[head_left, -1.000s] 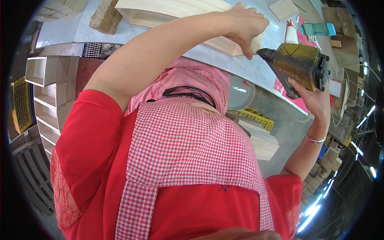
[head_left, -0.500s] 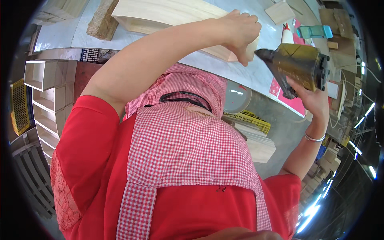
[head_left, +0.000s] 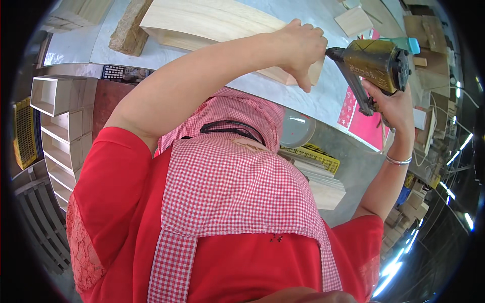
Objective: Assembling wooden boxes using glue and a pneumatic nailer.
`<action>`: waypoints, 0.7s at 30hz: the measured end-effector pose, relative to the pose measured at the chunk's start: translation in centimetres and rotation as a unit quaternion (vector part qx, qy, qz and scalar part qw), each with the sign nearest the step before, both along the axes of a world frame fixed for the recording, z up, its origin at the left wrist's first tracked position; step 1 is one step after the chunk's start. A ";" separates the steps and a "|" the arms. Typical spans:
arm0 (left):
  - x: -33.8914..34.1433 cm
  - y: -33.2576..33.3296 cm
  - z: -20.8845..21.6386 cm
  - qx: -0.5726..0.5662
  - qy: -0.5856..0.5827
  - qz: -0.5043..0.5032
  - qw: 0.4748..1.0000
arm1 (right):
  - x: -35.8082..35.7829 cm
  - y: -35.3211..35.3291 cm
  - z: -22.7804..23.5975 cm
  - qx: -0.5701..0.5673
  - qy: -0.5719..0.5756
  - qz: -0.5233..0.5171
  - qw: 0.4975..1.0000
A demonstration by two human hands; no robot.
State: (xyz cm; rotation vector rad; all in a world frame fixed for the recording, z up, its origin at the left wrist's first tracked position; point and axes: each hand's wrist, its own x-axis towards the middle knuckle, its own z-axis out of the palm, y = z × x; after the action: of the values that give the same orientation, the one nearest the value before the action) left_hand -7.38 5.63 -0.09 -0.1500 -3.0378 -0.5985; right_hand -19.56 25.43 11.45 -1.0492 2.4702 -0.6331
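Left hand (head_left: 302, 48) half closed over the right end of a long pale wooden box (head_left: 202, 20), knuckles up and thumb lowered along the near side, a worker in a checked red-and-white apron (head_left: 237, 182) steadies the piece on a light, marbled worktable (head_left: 326, 103). Right hand (head_left: 396, 103), its wrist circled by a silver bangle (head_left: 398, 160), is wrapped around the grip of a worn yellow-and-black nail gun (head_left: 374, 58). The tool's dark nose points left, at the box's right end and just beside the left hand's knuckles; whether it touches the wood cannot be told from this angle, and the left fingertips are hidden behind the hand. A rough block of wood (head_left: 127, 30) sits beyond the box's left end, while a square wooden panel (head_left: 353, 21) lies past the right one. Bright pink material (head_left: 371, 131) covers the table corner below the gun. Under the table's edge are a grey round stool (head_left: 298, 129) and stacked boards (head_left: 326, 191); pale open-fronted boxes (head_left: 58, 121) stand in a column at left, near a yellow crate (head_left: 25, 134).
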 end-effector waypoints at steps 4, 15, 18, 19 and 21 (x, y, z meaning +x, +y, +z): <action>-0.2 0.1 -0.2 0.000 0.012 -0.006 1.000 | -0.4 0.1 -0.1 -0.001 -0.012 0.001 1.000; 1.0 0.2 -1.4 -0.026 0.107 0.001 0.994 | -0.7 0.0 0.1 0.014 -0.001 0.011 1.000; 6.4 1.4 -1.1 0.030 0.344 -0.026 0.938 | 0.5 2.0 -0.2 -0.028 0.041 -0.030 0.998; 8.5 1.6 -2.5 0.026 0.314 -0.045 0.948 | 0.8 2.9 -0.6 -0.031 0.040 -0.031 0.998; 11.9 0.9 -6.1 0.027 0.261 -0.049 0.964 | 0.9 4.9 -1.1 -0.064 0.026 -0.057 0.996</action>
State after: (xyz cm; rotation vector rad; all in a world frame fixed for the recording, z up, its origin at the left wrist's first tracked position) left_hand 4.54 6.57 -6.23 -0.3908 -2.5126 -0.5415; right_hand -18.65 30.34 10.38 -0.9891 2.5784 -0.8183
